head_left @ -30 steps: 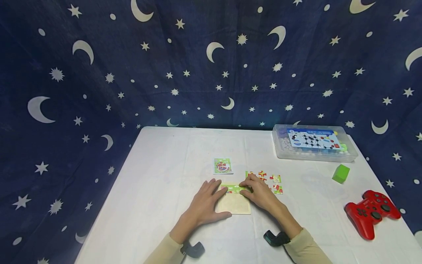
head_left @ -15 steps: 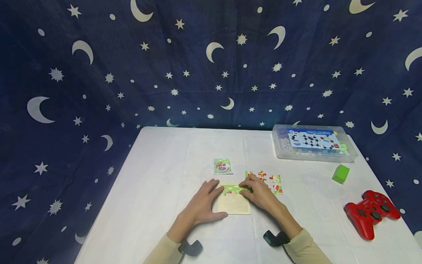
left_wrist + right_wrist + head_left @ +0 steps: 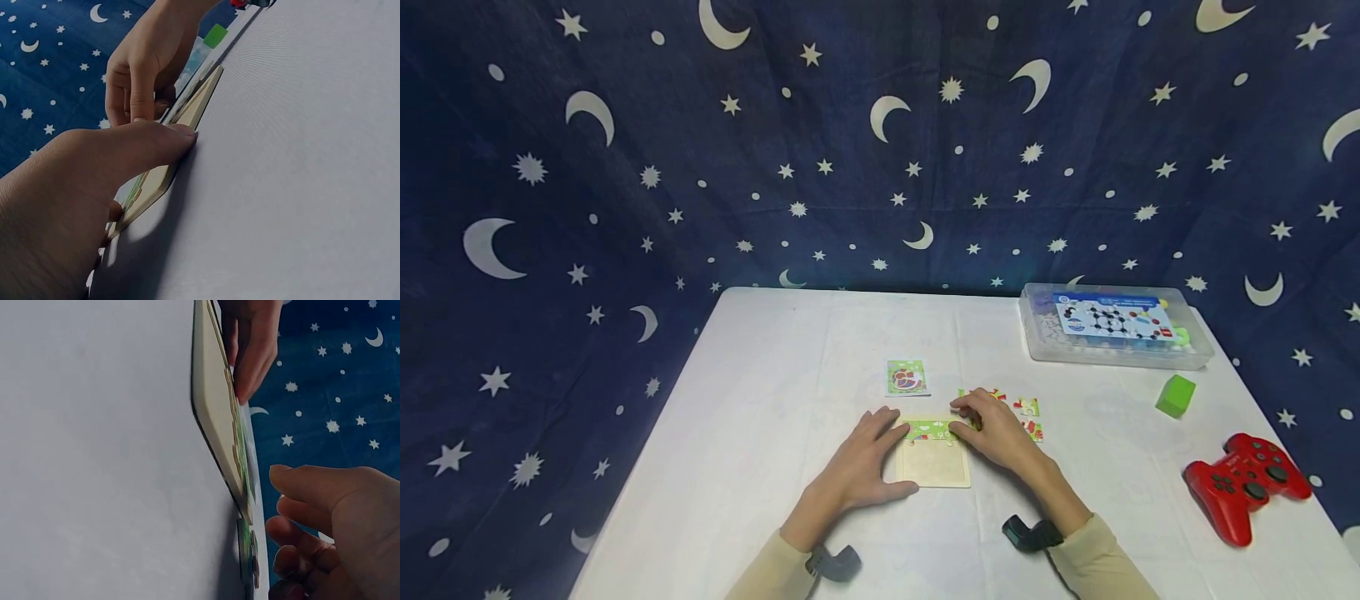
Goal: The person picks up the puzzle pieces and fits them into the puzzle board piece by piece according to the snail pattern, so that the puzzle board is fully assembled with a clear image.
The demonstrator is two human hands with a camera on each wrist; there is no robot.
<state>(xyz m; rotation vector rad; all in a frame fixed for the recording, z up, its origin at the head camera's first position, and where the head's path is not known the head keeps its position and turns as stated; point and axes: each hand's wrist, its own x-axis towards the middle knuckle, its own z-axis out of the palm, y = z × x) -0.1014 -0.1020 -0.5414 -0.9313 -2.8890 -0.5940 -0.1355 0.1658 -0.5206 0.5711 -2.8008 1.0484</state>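
The wooden puzzle board (image 3: 934,463) lies flat on the white table (image 3: 760,417), between both hands. The left hand (image 3: 859,467) rests on its left edge with fingers spread and relaxed, the thumb along the near side. The right hand (image 3: 996,433) is at the far right corner, fingers curled at the green pieces (image 3: 931,430) in the top row; whether it pinches one, I cannot tell. Loose pieces (image 3: 1028,417) lie just beside this hand. Behind hangs a blue cloth with stars and moons (image 3: 880,142).
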